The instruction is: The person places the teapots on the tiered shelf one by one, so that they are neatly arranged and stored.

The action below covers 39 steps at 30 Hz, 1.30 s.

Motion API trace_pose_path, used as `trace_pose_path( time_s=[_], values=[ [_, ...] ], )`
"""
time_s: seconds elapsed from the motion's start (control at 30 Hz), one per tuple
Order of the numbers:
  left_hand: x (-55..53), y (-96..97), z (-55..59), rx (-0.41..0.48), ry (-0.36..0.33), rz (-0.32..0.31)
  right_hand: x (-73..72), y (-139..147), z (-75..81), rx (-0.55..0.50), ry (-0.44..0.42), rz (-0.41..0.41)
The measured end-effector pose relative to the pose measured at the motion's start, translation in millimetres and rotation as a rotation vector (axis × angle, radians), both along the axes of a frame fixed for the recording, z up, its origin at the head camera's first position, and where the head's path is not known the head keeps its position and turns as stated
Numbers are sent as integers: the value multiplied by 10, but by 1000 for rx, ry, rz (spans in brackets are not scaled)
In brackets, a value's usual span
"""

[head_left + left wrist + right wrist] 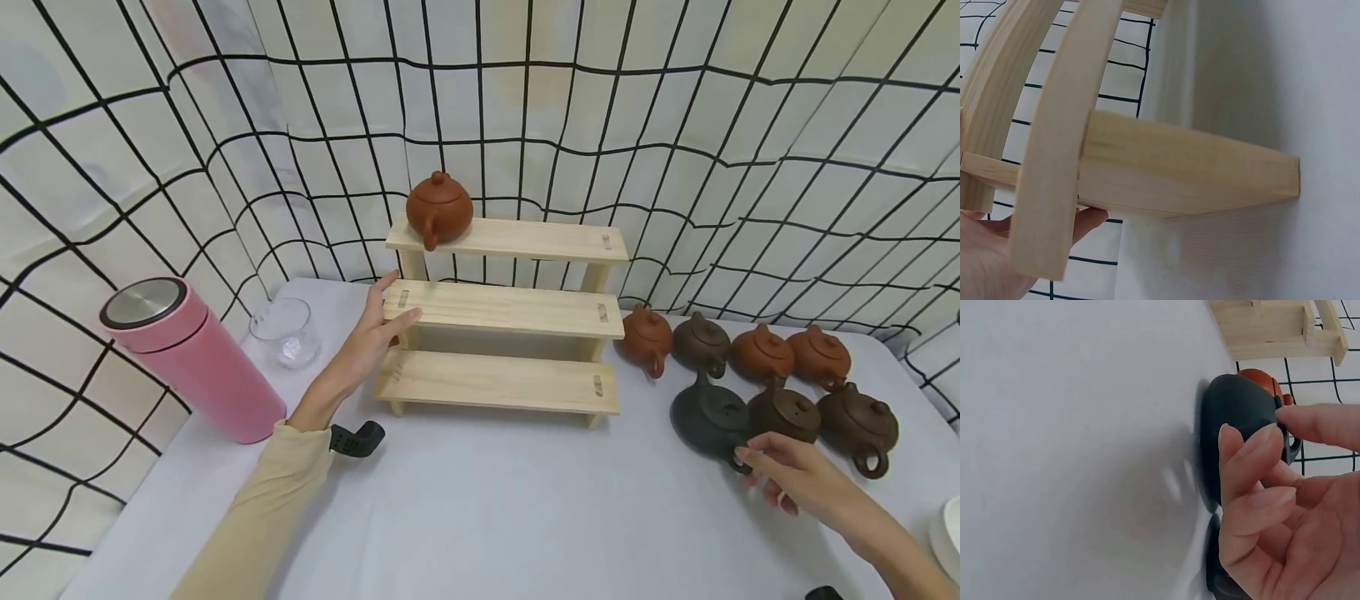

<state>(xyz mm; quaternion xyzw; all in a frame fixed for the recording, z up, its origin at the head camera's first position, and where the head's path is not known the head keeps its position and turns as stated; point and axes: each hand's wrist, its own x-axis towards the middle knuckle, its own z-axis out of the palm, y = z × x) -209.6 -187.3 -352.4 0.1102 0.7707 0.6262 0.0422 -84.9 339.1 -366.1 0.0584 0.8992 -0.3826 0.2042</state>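
A three-tier wooden display stand [502, 308] stands on the white-covered table, with a reddish-brown teapot [439, 208] on the left end of its top shelf. My left hand [371, 325] grips the left end of the middle shelf; in the left wrist view, part of that hand [991, 262] is hidden behind the wood. At the right, my right hand [798, 479] pinches the handle of a black teapot [705, 417], which sits on the table. The right wrist view shows the thumb and curled fingers against this teapot [1235, 406]; they cover its handle.
Behind the black teapot stand several reddish-brown teapots [761, 352] and dark brown teapots [858, 425], close together. A pink thermos [206, 367] and a clear glass cup [288, 333] are at the left. Black wire mesh [525, 142] encloses the table's back and sides. A white object [948, 533] shows at the right edge.
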Motion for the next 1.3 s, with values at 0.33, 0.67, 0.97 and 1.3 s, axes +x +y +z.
trace_pose_path(
  time_s=[0.33, 0.67, 0.97, 1.3],
  values=[
    [-10, 2, -3, -1, 16, -20, -21, 119, -53, -168, -98, 42],
    [-23, 5, 5, -7, 14, -23, -8, 179, -120, -334, -164, 63],
    [8, -29, 13, -10, -2, 0, 5, 140, -228, -518, -177, 35],
    [-22, -7, 7, -5, -4, -8, 124, 65, -214, -538, -24, -156]
  ],
)
